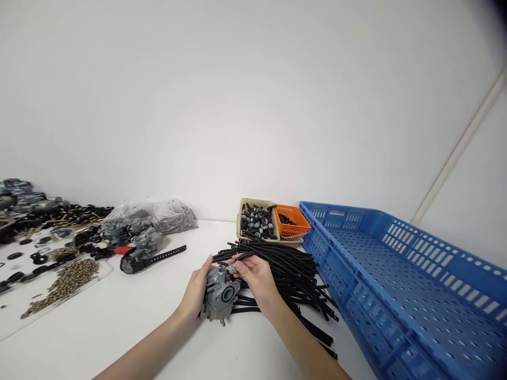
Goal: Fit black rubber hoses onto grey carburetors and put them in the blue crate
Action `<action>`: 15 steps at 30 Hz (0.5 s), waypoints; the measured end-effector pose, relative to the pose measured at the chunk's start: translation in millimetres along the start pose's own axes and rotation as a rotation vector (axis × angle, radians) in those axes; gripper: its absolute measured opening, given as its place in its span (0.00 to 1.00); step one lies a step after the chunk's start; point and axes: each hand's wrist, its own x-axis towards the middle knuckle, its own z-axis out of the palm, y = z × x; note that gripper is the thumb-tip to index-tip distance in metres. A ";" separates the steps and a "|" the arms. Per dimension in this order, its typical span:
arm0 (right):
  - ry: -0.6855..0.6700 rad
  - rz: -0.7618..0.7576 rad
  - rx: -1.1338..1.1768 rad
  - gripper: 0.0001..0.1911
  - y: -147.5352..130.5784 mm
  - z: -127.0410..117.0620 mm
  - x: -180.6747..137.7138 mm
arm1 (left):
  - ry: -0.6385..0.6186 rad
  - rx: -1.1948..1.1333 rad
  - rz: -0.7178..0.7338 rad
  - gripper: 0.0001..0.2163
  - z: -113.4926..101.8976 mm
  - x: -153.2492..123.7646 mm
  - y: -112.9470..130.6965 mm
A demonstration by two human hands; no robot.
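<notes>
A grey metal carburetor (221, 300) is in my left hand (195, 291), which wraps round its left side with the thumb near the top. My right hand (258, 278) pinches a small part with a grey round end (233, 267) and a short black tube. That part is at the upper right of the carburetor; whether the two touch is hard to make out. Just beyond and right of my hands lies a pile of black rubber hoses (293, 269), partly hidden by my right hand.
Behind the hoses stand a beige basket (238, 227) of similar tube parts and an orange basket (303, 228). A large blue crate (340, 264) fills the right side. To the left are a black-strapped watch (166, 256), more carburetors (144, 241), brass screws (73, 277) and bagged parts (174, 216).
</notes>
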 end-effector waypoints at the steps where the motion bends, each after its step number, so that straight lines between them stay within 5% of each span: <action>1: 0.005 -0.020 -0.024 0.15 0.2 1.5 -0.8 | 0.006 0.017 0.011 0.25 0.5 -0.6 0.2; 15: -0.097 -0.021 -0.126 0.18 15.7 0.0 -2.5 | -0.024 0.032 -0.004 0.24 2.1 0.9 -8.8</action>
